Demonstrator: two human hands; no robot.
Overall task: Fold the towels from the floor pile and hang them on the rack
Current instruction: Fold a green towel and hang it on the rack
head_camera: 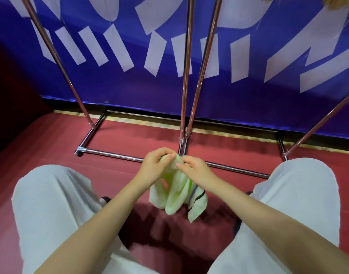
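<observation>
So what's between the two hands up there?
In the head view, the bunched top of the pale green towel sits between the left hand and the right hand. Both pinch it, and the rest hangs down above the red floor.

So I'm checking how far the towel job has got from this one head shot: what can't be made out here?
- Floor pile: not in the head view; only the red floor shows.
- Rack top rails: cut off by the upper edge, so hung towels can't be counted.
- Towel: its top is covered by the left hand and right hand, and it hangs bunched, so its fold state is unclear.
</observation>
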